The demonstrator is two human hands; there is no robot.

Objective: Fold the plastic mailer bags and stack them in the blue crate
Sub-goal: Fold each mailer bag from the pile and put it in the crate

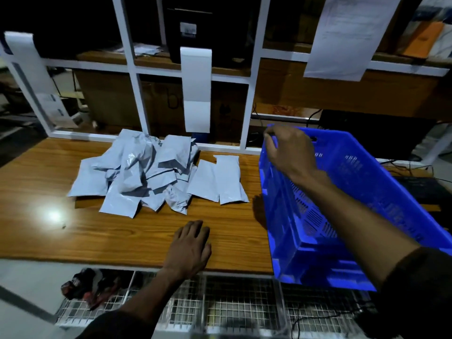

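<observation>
The scene is dim, with a cold bluish cast. A round patch of glare (50,214) sits on the glossy wooden worktop (36,172) at the left, the reflection of a light overhead. The shelves behind (80,25) sink into near black. The blue crate (367,182) casts a dark shadow on the worktop at its left side. The wide lens bends straight lines at the edges. The lower corners and the sleeves are soft and blurred.
</observation>
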